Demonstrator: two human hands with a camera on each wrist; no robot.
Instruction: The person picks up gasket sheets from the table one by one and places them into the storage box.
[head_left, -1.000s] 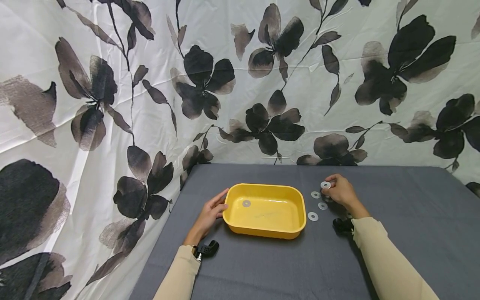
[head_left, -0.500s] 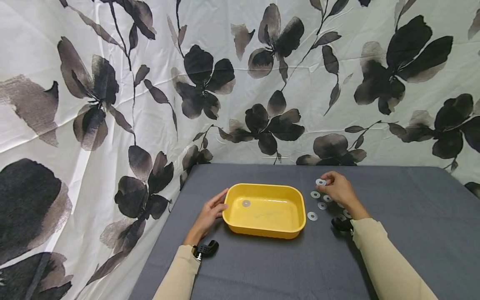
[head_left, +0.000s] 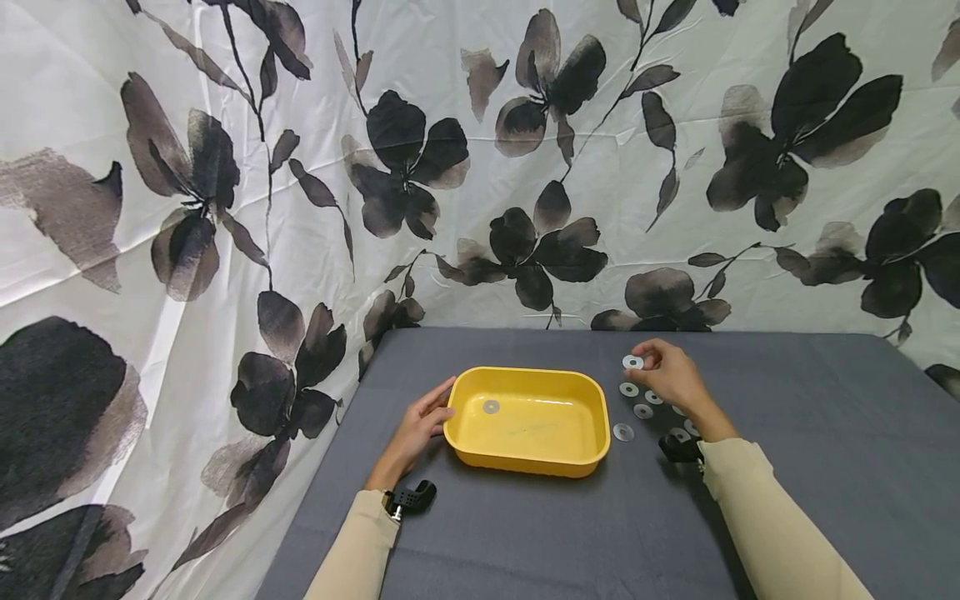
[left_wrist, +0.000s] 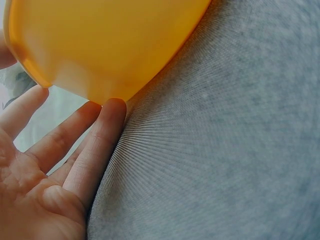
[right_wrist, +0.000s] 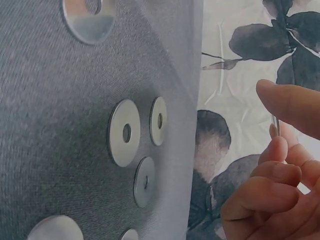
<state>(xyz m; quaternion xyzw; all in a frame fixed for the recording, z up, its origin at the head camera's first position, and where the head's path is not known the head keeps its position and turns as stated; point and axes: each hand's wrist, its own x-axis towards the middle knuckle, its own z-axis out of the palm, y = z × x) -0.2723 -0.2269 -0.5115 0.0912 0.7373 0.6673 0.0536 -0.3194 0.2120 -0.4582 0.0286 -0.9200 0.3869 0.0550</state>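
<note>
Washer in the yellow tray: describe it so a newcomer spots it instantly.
On the grey table, find the yellow tray that the left hand touches. Toward the tray's upper-left corner in the head view lies a flat grey washer. It alone is inside; the other visible washers are right of the tray.

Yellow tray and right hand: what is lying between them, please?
In the head view, a few loose washers lie on the grey cloth between the yellow tray and the right hand, which pinches another washer.

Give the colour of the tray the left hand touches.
The tray is yellow; best seen in the head view.
</note>
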